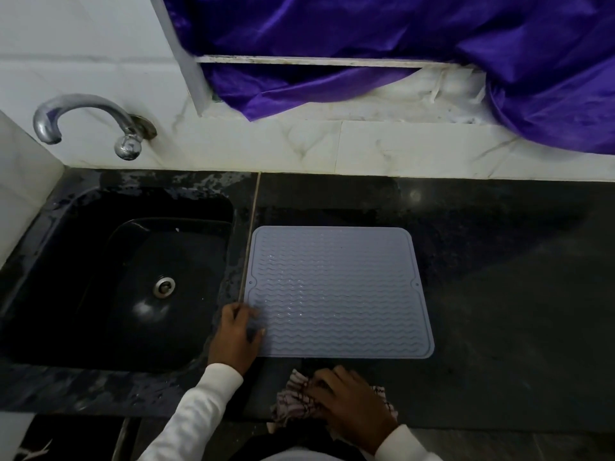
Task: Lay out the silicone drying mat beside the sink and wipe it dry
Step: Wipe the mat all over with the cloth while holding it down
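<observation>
We see a black stone counter (499,294) running left to right, with a white tiled wall (299,144) at the far side and purple cloth (399,34) hanging over a ledge up there. A black sink (109,277) is set into the counter's left part, wet around the rim, with a chrome tap (83,118) on the wall above it.

The silicone drying mat (336,291), pale blue-grey with wavy ribs, lies flat on the counter just right of the sink, its left edge along the counter seam. Small glints on the ribs look like water drops, so we judge it still wet.

The left hand (238,337) rests on the mat's near-left corner, fingers spread loosely and pressing down rather than gripping. The right hand (352,404) sits at the counter's near edge, just short of the mat, fingers curled into a bunched checked cloth (293,397).

Step call: layout looks done, and wiping has not started. The next move calls for bringing the cloth onto the mat and sweeping along the ribs while the left hand pins the corner so the mat does not slide.
</observation>
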`<action>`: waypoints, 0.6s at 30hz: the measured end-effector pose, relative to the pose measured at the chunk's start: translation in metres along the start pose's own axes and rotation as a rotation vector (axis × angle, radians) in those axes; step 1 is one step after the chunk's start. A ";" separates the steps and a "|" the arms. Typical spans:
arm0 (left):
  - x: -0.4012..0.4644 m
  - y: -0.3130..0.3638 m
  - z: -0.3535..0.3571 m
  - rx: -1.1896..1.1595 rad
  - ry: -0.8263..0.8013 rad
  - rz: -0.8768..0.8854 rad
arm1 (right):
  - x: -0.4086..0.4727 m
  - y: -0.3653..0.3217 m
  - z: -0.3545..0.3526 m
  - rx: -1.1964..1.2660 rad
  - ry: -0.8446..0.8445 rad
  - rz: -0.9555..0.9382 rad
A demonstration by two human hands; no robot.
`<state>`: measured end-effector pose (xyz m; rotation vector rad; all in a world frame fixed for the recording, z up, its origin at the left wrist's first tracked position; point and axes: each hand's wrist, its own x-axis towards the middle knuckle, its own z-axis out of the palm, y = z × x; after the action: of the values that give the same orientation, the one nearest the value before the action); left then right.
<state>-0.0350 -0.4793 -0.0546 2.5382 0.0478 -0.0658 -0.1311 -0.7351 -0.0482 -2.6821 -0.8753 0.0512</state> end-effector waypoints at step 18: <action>-0.012 0.012 0.012 0.034 0.058 -0.049 | 0.037 0.068 -0.074 2.210 0.148 0.978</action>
<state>-0.0468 -0.4963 -0.0574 2.5726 0.1330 -0.0122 -0.0528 -0.7863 0.0031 -0.6516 0.5679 0.5742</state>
